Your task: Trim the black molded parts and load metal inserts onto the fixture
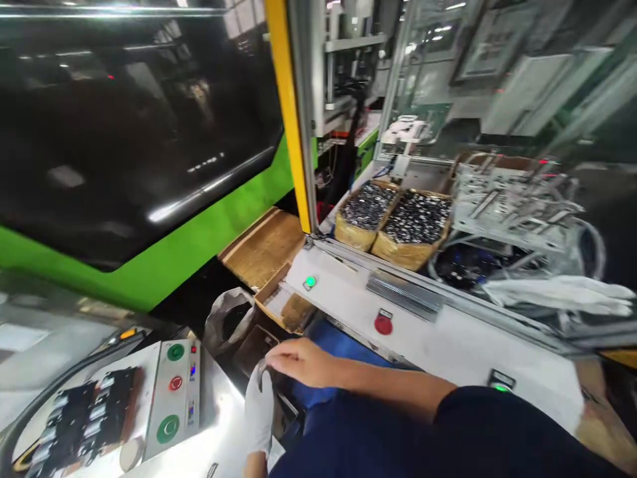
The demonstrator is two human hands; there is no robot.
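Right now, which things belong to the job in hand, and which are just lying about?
In use:
- white glove, on the left hand
- bare right hand, fingers at the glove's tip

Apparently lying about:
- loose white glove
- boxes of small parts
- plastic bag

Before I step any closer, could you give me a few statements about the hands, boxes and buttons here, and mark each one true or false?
1. The left hand wears a white glove. True.
2. The right hand wears a white glove too. False: the right hand is bare, its fingertips at the glove's finger ends.
3. Two open cardboard boxes of small dark, shiny parts sit side by side. True.
4. The round red button on the long white ledge has a green-lit button on either side. True.
5. The white control panel at lower left has only red buttons. False: it also has two large green ones.
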